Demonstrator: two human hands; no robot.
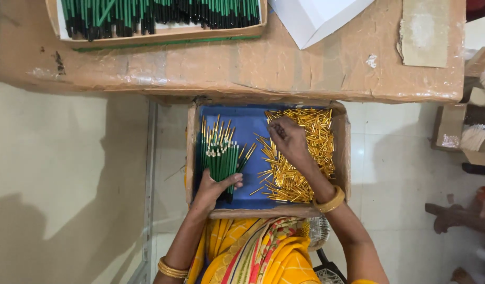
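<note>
1. The left hand (213,186) is curled shut around a bundle of slim green pencil-like sticks with gold caps on their far ends (220,158), holding them fanned a little and pointing away from the person.
2. The right hand (289,138) rests palm-down on a heap of small loose gold metal tubes (305,152), fingers bent and pinching at the pile. I cannot tell whether a tube is actually between the fingertips.
3. Both bundle and heap sit inside a shallow cardboard tray lined with blue (248,131), which lies across the person's lap, its far edge tucked just under the paper-wrapped brown desk (253,68).
4. On the desk, well apart from the hands, stands a second cardboard tray packed with green and black sticks (158,16), with a folded white sheet (316,16) beside it.
5. I would judge the grip on the bundle loose enough at the fanned end for sticks to slide out sideways.
6. The tray looks only propped on the knees, so a shift of the legs could tip the tubes onto the tiled floor (69,173).
</note>
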